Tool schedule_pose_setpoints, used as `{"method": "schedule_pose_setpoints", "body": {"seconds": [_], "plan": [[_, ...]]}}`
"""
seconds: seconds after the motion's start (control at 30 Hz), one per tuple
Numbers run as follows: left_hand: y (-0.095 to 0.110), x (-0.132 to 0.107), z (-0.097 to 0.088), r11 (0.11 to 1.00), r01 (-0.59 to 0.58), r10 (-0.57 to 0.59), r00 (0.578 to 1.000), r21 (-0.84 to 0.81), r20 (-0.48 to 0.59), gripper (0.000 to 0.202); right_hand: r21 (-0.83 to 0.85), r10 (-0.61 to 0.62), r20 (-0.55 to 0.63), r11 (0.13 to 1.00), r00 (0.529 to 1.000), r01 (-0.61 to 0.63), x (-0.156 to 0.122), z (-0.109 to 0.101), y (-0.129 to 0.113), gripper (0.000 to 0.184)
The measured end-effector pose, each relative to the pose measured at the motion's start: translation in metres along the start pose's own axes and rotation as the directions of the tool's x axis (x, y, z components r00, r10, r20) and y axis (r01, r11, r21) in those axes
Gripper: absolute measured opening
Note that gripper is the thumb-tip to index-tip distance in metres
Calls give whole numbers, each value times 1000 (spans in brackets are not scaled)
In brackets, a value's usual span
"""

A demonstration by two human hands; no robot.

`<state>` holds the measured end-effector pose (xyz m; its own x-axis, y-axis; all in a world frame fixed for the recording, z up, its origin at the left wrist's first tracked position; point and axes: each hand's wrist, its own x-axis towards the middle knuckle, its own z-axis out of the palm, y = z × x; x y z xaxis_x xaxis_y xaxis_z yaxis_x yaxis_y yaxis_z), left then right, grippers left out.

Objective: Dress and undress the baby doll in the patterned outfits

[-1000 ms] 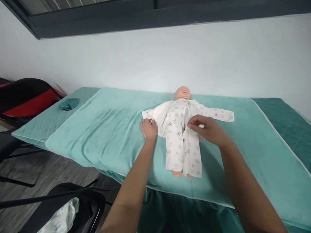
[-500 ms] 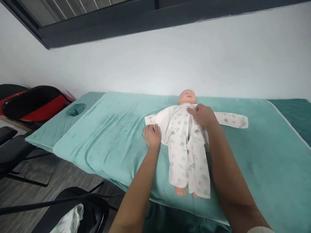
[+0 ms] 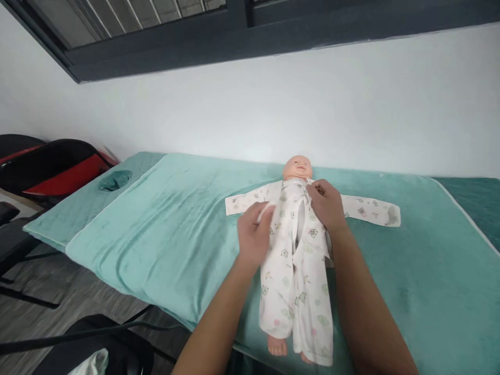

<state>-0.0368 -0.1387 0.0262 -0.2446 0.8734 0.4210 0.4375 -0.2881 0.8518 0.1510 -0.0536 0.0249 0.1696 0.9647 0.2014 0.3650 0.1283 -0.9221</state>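
Note:
A baby doll point(image 3: 297, 167) lies on its back on a teal towel point(image 3: 164, 219), dressed in a white printed sleepsuit point(image 3: 297, 271) with both sleeves spread sideways. My left hand point(image 3: 253, 235) is closed on the left flap of the sleepsuit and holds it over the doll's chest. Just below the neck, my right hand point(image 3: 326, 204) pinches the sleepsuit's right front edge. The doll's bare feet point(image 3: 276, 346) stick out near the towel's front edge.
The towel covers a teal massage table point(image 3: 480, 205) against a white wall. A face hole point(image 3: 114, 179) shows at the table's left end. Black and red chairs point(image 3: 50, 169) stand at the left. Another black chair point(image 3: 97, 349) with a printed cloth sits at the lower left.
My left hand has lifted the sleepsuit's left flap from beside the doll and carried it right, over the chest. My right hand has stayed at the neckline. The left sleeve now lies straight.

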Motion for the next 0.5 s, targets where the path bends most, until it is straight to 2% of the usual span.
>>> {"method": "schedule_pose_setpoints", "body": {"seconds": [0.03,0.1,0.13,0.17,0.2,0.23,0.3,0.33,0.4,0.5], "plan": [[10,-3,3,998,-61,55,989,35,140,31,10,-3,6,1000,1000,3,0,0,0,23],[20,-10,8,979,-186,135,900,85,414,31,7,-12,10,1000,1000,12,0,0,0,26],[22,-13,10,970,-227,150,849,92,506,32,-1,-16,7,1000,1000,16,1,0,1,28],[20,-13,10,967,-237,147,818,92,556,34,-7,-18,0,1000,1000,18,1,1,1,30],[17,-11,10,972,-214,127,821,94,557,36,-11,-16,-12,1000,1000,15,2,1,2,31],[13,-7,10,980,-170,96,856,100,508,38,-8,-9,-29,1000,1000,9,3,1,4,30],[0,10,9,990,-62,17,943,124,333,37,0,1,-68,1000,998,-1,6,2,7,25],[-7,22,11,988,-29,-8,971,150,239,33,-4,0,-84,1000,996,-1,7,3,9,23],[-20,45,16,980,-8,-34,978,197,205,25,-23,-10,-101,1000,995,8,9,3,12,19],[-29,72,32,983,-69,13,949,170,314,28,-34,-27,-70,999,997,25,12,3,15,18]]}}
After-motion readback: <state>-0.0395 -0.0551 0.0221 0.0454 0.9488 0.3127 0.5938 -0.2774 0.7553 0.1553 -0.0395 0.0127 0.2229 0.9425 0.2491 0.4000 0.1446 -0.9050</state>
